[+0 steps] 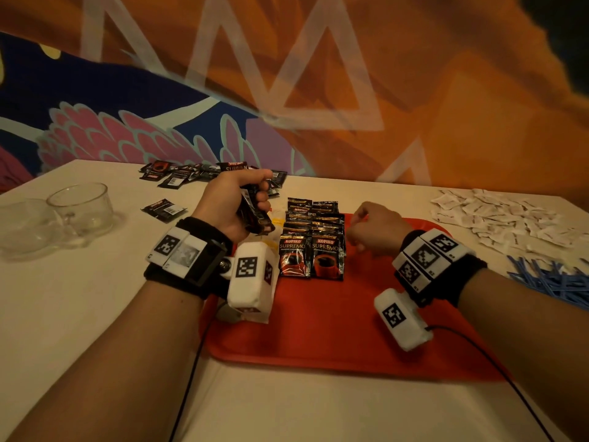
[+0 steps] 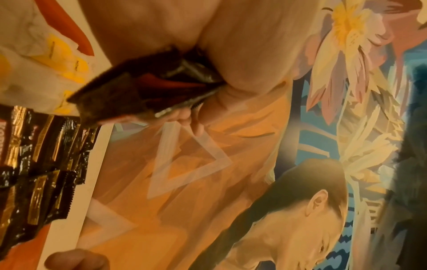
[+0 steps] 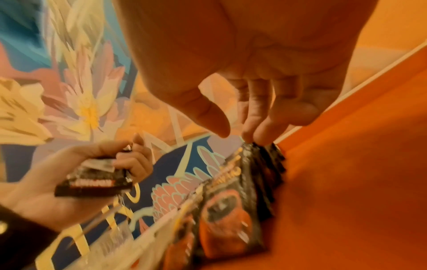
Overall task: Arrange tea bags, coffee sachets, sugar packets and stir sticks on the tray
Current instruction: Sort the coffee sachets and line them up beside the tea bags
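- Under my left wrist rig, the tea bags (image 1: 274,218) along the tray's left edge are mostly hidden; only yellow tags and white paper show.
- My left hand (image 1: 237,204) grips a small bundle of coffee sachets (image 1: 255,215) above that edge; how many, I cannot tell.
- My right hand (image 1: 371,229) hovers over the red tray (image 1: 334,330), fingers bent down, fingertips (image 3: 256,135) touching the far end of the sachet rows (image 1: 312,244); it holds nothing.
- Loose sachets (image 1: 191,175) lie along the table's far edge, glass cups (image 1: 81,208) at its left.
- Sugar packets (image 1: 503,215) and blue stir sticks (image 1: 554,279) sit off the tray at the right edge, partly cut off.
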Demonstrator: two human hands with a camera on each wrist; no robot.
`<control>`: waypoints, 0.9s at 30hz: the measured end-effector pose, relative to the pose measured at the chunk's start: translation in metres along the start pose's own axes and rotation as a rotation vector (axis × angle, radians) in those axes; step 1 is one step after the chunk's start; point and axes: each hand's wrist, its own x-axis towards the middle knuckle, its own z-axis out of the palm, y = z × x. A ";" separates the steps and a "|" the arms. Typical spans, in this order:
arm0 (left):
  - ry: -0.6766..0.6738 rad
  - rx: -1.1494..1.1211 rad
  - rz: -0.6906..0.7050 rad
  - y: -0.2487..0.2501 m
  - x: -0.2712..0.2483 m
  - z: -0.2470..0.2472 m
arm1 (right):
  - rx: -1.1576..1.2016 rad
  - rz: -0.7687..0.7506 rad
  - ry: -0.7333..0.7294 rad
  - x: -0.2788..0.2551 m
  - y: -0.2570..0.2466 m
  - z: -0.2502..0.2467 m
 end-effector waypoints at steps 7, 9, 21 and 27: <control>-0.020 -0.111 -0.024 0.000 -0.002 0.001 | 0.012 0.033 0.033 0.014 -0.004 -0.003; -0.003 -0.109 -0.013 0.000 -0.002 0.001 | -0.030 0.070 -0.012 0.018 0.001 -0.001; 0.040 -0.100 -0.004 -0.002 0.000 0.002 | 0.024 0.064 -0.027 0.024 0.010 -0.003; -0.022 -0.016 -0.029 -0.003 -0.003 0.005 | 0.226 -0.197 0.067 0.013 -0.012 -0.007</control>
